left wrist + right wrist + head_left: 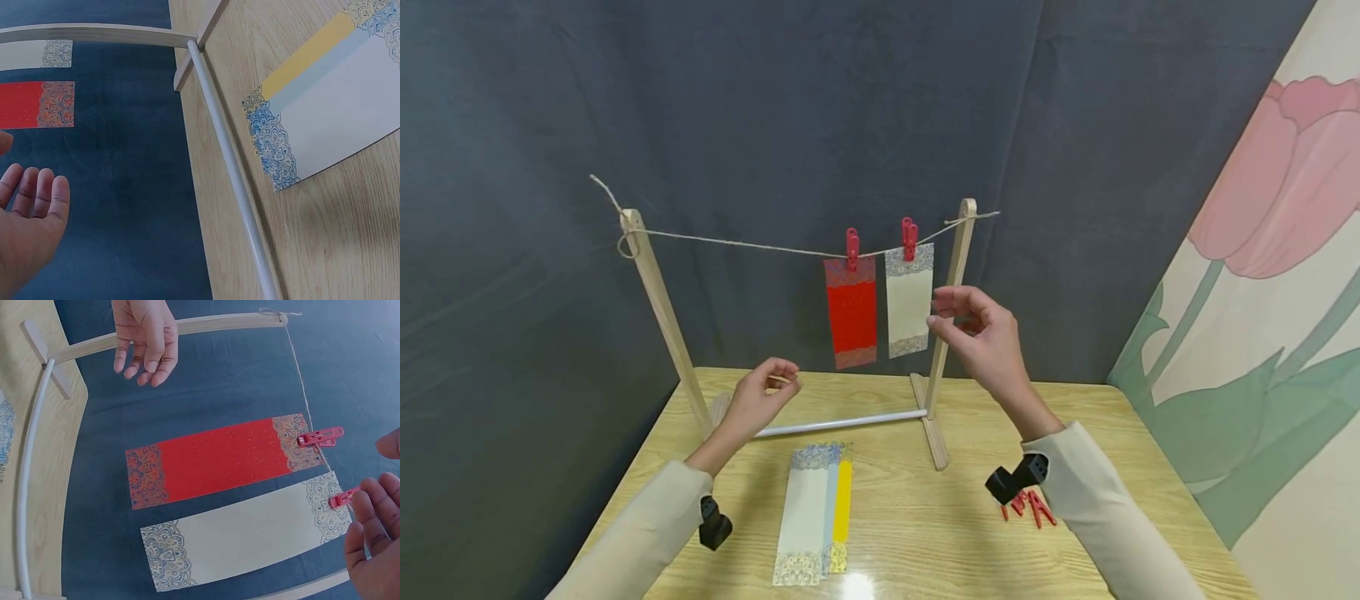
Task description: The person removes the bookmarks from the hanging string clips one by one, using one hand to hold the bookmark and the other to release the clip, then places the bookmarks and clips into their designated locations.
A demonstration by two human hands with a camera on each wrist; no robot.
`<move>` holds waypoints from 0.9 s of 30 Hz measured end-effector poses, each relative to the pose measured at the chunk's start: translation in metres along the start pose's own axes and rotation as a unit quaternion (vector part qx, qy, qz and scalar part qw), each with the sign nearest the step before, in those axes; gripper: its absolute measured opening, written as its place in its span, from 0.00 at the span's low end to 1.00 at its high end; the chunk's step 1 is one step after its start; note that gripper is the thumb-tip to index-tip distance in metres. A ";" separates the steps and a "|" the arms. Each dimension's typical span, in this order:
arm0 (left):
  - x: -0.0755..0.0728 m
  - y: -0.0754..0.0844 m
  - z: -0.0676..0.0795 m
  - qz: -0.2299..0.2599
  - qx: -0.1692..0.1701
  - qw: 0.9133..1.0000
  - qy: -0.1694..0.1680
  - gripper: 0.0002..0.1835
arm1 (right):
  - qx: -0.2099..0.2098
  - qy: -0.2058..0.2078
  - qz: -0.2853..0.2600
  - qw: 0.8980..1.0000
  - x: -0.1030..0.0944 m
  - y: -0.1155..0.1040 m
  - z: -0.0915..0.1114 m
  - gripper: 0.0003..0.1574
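Two paper strips hang from a string [737,243], each under a red clothespin. The red strip [852,317] has patterned ends and its clothespin [852,248] stands upright on the string. To its right hangs the cream strip [910,304] with its own clothespin [909,239]. Beside the cream strip's right edge, my right hand [981,333] is raised with loosely bent fingers and nothing in them. My left hand [758,400] hovers below the string, left of the red strip, its fingers relaxed and holding nothing.
A wooden post [666,312] at left and another post [953,292] at right carry the string, joined below by a white rod [842,422]. White, blue and yellow strips [805,512] overlap on the table [910,517]. Several red clothespins [1039,508] lie near my right forearm.
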State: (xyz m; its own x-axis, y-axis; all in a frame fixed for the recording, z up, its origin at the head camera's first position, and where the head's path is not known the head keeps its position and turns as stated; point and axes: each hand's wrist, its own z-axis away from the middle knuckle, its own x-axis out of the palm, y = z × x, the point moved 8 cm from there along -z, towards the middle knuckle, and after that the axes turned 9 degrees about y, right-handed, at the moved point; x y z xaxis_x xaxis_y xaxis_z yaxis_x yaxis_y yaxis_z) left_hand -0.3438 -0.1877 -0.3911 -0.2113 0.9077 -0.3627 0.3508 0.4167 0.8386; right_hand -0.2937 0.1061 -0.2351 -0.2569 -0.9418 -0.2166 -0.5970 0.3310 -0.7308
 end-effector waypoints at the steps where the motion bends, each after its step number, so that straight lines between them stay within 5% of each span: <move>1: 0.000 0.001 0.000 -0.001 0.000 1.000 0.001 0.09 | -0.004 0.000 -0.003 1.000 0.001 0.005 -0.002 0.18; 10: 0.004 0.004 -0.005 0.019 -0.007 1.000 -0.011 0.10 | -0.013 0.001 -0.016 1.000 0.009 0.012 -0.020 0.19; 18: 0.008 0.009 -0.013 0.007 0.004 1.000 -0.006 0.12 | -0.004 -0.013 0.005 1.000 0.013 -0.025 -0.020 0.19; 27: 0.015 0.013 -0.019 0.008 -0.006 1.000 -0.023 0.12 | -0.007 -0.016 0.004 1.000 0.017 -0.031 -0.033 0.19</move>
State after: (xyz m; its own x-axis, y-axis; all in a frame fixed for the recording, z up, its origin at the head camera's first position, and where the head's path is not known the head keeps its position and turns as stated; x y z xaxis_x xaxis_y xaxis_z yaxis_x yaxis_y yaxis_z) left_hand -0.3596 -0.1697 -0.3779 -0.1631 0.9153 -0.3682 0.3417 0.4025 0.8492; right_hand -0.3048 0.0823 -0.1947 -0.2369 -0.9406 -0.2433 -0.6055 0.3388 -0.7201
